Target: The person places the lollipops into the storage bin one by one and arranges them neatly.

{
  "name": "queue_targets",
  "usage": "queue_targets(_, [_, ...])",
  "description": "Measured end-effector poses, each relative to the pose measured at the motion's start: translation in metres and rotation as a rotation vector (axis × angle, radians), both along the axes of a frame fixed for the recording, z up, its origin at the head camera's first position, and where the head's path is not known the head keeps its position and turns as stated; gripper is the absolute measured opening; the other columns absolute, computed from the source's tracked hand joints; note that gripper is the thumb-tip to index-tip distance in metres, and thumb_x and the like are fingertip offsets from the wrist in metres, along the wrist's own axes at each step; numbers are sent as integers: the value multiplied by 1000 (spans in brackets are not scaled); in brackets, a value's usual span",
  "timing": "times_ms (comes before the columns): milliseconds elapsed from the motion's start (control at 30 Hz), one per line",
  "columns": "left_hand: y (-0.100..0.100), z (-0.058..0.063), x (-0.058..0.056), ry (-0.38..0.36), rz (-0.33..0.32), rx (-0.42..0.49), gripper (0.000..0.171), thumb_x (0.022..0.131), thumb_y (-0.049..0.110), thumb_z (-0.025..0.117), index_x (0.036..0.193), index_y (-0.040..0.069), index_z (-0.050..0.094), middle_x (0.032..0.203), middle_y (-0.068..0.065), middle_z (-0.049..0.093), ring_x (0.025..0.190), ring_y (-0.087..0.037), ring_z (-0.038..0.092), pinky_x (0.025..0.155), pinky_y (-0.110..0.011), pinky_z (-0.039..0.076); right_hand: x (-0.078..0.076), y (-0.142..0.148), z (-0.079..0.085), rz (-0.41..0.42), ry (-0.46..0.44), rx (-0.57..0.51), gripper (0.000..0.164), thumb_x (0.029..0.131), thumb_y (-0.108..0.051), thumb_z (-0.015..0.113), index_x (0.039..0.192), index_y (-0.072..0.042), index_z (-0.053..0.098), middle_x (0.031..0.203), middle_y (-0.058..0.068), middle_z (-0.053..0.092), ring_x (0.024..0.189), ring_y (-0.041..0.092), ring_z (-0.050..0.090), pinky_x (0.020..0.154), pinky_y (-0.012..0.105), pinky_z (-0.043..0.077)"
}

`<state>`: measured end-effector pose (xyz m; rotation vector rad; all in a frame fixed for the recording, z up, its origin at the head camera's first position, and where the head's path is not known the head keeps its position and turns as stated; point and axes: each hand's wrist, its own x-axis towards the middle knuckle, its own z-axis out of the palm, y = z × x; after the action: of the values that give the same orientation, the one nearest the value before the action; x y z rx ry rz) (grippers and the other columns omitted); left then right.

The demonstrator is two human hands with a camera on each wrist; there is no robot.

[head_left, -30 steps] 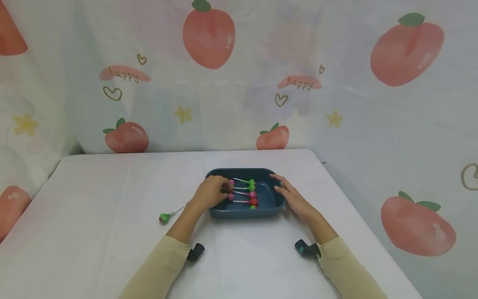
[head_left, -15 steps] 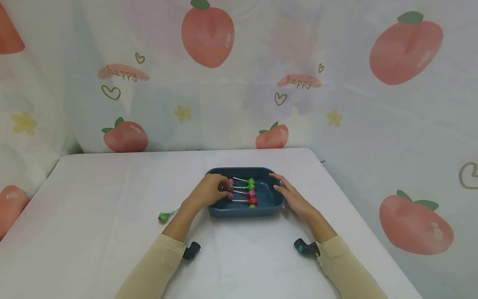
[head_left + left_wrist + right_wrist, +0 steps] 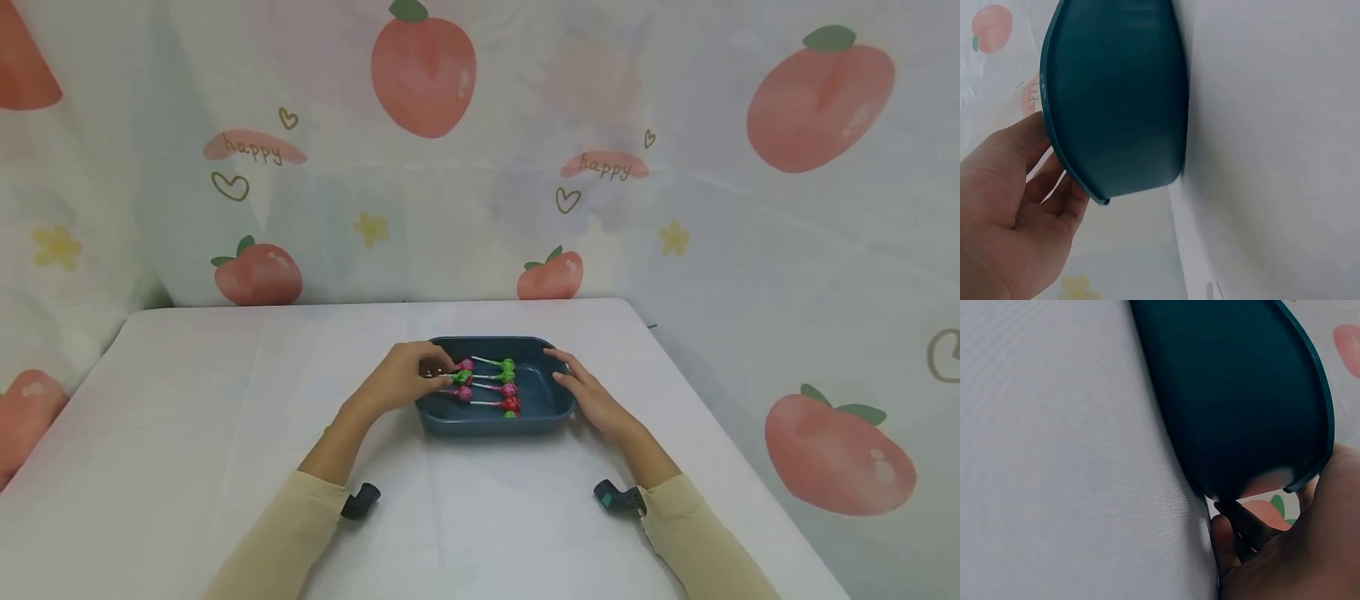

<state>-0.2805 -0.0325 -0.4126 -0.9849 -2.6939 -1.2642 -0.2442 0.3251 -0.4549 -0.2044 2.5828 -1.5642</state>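
Note:
A dark teal plastic bin [image 3: 495, 428] sits on the table in the head view, holding several lollipops in two columns. My left hand [image 3: 401, 377] reaches over its left rim, thumb and fingers apart. Right at those fingertips lies a green lollipop [image 3: 462, 377], its stick pointing toward the hand. In the left wrist view the bin wall hides the left fingertips. My right hand [image 3: 596, 406] grips the bin's right end, with digits over the rim and others at the outer wall in the right wrist view. Pink lollipops [image 3: 465, 394] and red ones [image 3: 511, 403] lie nearby.
A white cloth covers the table [image 3: 480, 517]. Past my left forearm a bit of the green lollipop [image 3: 327, 429] on the table shows. Fruit-printed curtains [image 3: 465, 217] hang behind and at both sides. Small black devices [image 3: 362, 502] are strapped to the wrists.
My left hand has drawn back to the left, uncovering the green lollipop and its neighbours in the bin. The left forearm now mostly covers the lollipop on the table. My right hand stays put.

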Motion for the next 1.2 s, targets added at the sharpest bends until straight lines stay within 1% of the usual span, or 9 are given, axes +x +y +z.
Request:
queue_targets(100, [-9, 0, -1, 46, 32, 10, 20, 92, 8, 79, 111, 7, 75, 104, -5, 69, 94, -22, 61, 82, -36, 51, 1, 0, 0, -1, 4, 3, 49, 112, -40, 41, 160, -32, 35, 171, 8, 13, 156, 39, 2, 114, 72, 4])
queue_targets(233, [-24, -2, -2, 72, 84, 31, 22, 93, 6, 78, 114, 7, 73, 110, -4, 66, 95, -21, 62, 80, -36, 53, 1, 0, 1, -4, 5, 3, 49, 112, -40, 41, 160, -32, 35, 171, 9, 13, 156, 38, 2, 114, 72, 4])
queue_targets(400, [-43, -3, 0, 64, 83, 25, 29, 93, 3, 77, 120, 3, 68, 113, -13, 64, 94, -22, 64, 79, -37, 54, 1, 0, 0, -9, -1, 2, 49, 112, -41, 42, 160, -32, 35, 171, 8, 13, 156, 39, 2, 114, 73, 4])
queue_targets(567, [-52, -2, 4, 12, 67, -14, 33, 93, 4, 77, 124, 4, 66, 113, -12, 64, 96, -23, 64, 81, -38, 54, 1, 1, 0, -8, -2, 12, 50, 112, -41, 42, 160, -32, 35, 171, 9, 13, 155, 40, 2, 113, 74, 4])
queue_targets(767, [-59, -5, 8, -113, 67, -86, 41, 94, 12, 78, 131, 8, 62, 115, -8, 64, 99, -22, 62, 79, -33, 56, 1, -1, 1, -8, -3, 5, 49, 112, -39, 41, 160, -32, 35, 171, 9, 13, 156, 39, 1, 114, 73, 4])
queue_targets(900, [-63, -8, 10, -203, 28, -90, 45, 95, 14, 77, 136, 7, 59, 121, -11, 63, 101, -23, 62, 73, -31, 58, 1, -1, 2, -8, 4, -2, 49, 112, -41, 41, 160, -32, 35, 171, 9, 13, 156, 39, 2, 114, 72, 4])
queue_targets(967, [-67, -9, 10, -228, 10, -93, 45, 96, 14, 76, 136, 6, 59, 122, -12, 62, 102, -24, 62, 72, -32, 58, 2, -2, 2, -9, 7, -2, 50, 112, -42, 42, 160, -32, 35, 171, 8, 14, 156, 38, 2, 114, 72, 4])
queue_targets(1100, [-76, -11, 9, -233, -11, -129, 41, 97, 15, 74, 135, 5, 60, 121, -11, 62, 101, -22, 63, 75, -33, 58, 2, -1, 1, -3, 10, 10, 50, 112, -42, 41, 160, -31, 35, 171, 9, 13, 156, 39, 2, 114, 72, 4])
queue_targets(1200, [-84, -11, 7, -199, -2, -160, 38, 98, 16, 73, 132, 6, 61, 119, -10, 63, 101, -22, 63, 81, -37, 56, 1, 0, 1, -8, 8, 14, 50, 112, -42, 41, 160, -31, 35, 171, 9, 13, 156, 39, 3, 114, 73, 4])
